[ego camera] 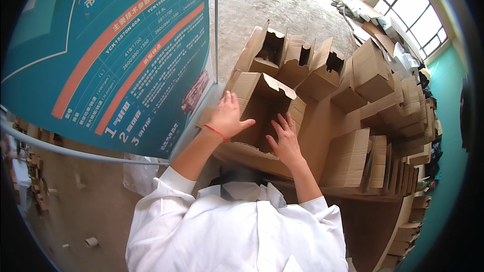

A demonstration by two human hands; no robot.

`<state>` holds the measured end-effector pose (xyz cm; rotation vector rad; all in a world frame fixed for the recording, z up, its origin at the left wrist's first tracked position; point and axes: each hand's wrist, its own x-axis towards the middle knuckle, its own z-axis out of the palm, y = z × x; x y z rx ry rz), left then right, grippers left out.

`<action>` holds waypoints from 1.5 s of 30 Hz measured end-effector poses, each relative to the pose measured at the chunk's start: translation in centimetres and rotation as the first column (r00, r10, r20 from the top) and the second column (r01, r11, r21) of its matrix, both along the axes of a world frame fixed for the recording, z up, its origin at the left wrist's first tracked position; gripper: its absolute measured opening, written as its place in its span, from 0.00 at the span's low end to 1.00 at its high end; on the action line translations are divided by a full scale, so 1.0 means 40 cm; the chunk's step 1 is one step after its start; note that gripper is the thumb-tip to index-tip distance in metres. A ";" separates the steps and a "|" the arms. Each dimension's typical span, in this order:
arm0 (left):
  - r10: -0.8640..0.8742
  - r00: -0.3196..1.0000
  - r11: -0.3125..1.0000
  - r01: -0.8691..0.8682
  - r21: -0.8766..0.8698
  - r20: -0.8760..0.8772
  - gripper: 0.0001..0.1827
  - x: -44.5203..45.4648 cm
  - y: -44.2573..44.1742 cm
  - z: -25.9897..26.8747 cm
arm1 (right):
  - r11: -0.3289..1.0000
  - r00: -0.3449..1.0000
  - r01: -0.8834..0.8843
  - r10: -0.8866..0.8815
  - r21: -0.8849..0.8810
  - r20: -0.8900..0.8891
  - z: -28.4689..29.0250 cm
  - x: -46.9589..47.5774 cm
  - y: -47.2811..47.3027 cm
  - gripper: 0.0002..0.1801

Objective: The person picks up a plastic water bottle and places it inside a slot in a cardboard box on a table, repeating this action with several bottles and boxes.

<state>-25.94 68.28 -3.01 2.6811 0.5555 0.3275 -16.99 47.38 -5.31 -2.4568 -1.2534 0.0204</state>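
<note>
A cardboard box with a dark hollow facing up stands in front of me, inside a large cardboard carton. My left hand, with a red cord at the wrist, lies flat against the box's left side, thumb out over the hollow. Over the right part of the opening is my right hand, its fingers spread; whether it touches the cardboard, I cannot tell. Behind the box, several narrow cardboard boxes with cut-out edges stand in a row.
A teal printed banner on a grey metal frame rises close at my left. More cardboard boxes and a row of upright cardboard pieces fill the right. A clear plastic bag and a short white tube lie lower left.
</note>
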 end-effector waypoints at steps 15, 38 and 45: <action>-0.112 0.981 0.925 0.046 -0.378 -0.156 0.12 -0.088 -0.133 -0.080 | 0.966 0.993 -0.002 0.033 -0.258 0.116 0.017 0.193 0.028 0.49; -0.078 0.951 0.905 0.193 -0.378 0.298 0.28 0.209 -0.069 -0.140 | 0.999 0.988 0.026 -0.031 -0.035 -0.152 0.038 -0.117 -0.124 0.33; -0.044 0.929 0.959 0.142 -0.244 0.368 0.30 0.262 0.066 -0.184 | 0.974 0.960 -0.226 0.224 0.008 -0.168 0.054 -0.102 -0.081 0.39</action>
